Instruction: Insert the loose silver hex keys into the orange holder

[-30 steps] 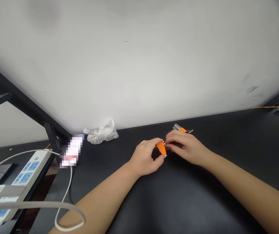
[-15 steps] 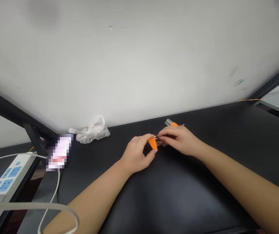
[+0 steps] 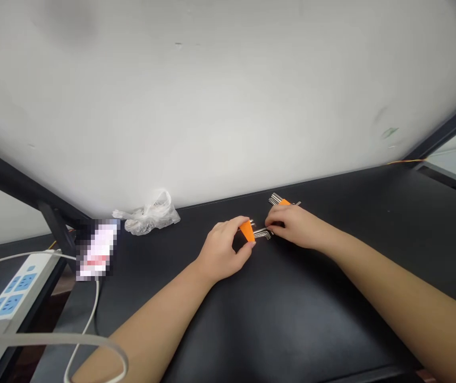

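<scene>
Between thumb and fingers, my left hand [image 3: 224, 249] grips an orange hex key holder [image 3: 247, 231]. Several L-shaped metal hex keys [image 3: 263, 234] stick out of its right side, their bent ends turned toward me. My right hand [image 3: 292, 226] is closed in a pinch on one hex key [image 3: 260, 230] that runs from the holder; its far end is hidden by the fingers. Just behind my right hand, a second orange holder [image 3: 285, 202] with several metal keys [image 3: 276, 198] lies on the black table, partly covered by the hand.
A crumpled clear plastic bag [image 3: 152, 214] lies against the white wall [image 3: 228, 106] on the left. Nearer the left edge are a blurred-out phone-like screen [image 3: 97, 250], a white cable [image 3: 92, 314] and a power strip [image 3: 16, 287]. The black table [image 3: 276, 319] spans the front.
My right hand has moved slightly to the right, away from the holder, drawing the hex key along and uncovering the other keys. My left hand has barely shifted.
</scene>
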Demonstrator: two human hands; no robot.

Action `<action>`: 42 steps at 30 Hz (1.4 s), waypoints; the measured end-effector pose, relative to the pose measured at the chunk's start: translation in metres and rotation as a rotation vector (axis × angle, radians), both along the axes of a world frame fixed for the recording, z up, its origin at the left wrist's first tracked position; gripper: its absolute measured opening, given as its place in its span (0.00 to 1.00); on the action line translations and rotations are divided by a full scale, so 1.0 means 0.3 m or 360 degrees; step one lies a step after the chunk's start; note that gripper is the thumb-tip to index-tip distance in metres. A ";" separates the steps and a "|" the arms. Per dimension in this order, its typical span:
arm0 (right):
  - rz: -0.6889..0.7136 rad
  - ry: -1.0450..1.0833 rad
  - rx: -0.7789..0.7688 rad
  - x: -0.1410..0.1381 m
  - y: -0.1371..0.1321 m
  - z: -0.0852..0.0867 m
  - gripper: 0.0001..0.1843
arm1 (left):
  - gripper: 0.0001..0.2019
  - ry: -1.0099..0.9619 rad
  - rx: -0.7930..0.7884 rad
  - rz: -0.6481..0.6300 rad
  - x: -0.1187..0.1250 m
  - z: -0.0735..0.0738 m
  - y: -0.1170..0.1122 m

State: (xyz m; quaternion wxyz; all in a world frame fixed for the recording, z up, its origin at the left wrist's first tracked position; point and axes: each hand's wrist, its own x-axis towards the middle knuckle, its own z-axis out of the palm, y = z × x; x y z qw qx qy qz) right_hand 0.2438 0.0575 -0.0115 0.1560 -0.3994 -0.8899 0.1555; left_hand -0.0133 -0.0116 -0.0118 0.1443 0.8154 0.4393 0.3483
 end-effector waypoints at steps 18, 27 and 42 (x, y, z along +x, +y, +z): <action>-0.0006 0.0461 -0.0474 0.014 -0.048 0.106 0.10 | 0.27 -0.0078 -0.0031 0.0077 -0.001 -0.009 0.006; -0.0041 0.0572 -0.0429 0.003 -0.072 0.125 0.11 | 0.27 -0.0019 0.0050 0.0066 -0.001 -0.011 0.006; 0.0102 0.0494 -0.0117 -0.045 -0.090 0.102 0.11 | 0.27 0.0068 0.0108 -0.0037 0.004 0.004 -0.001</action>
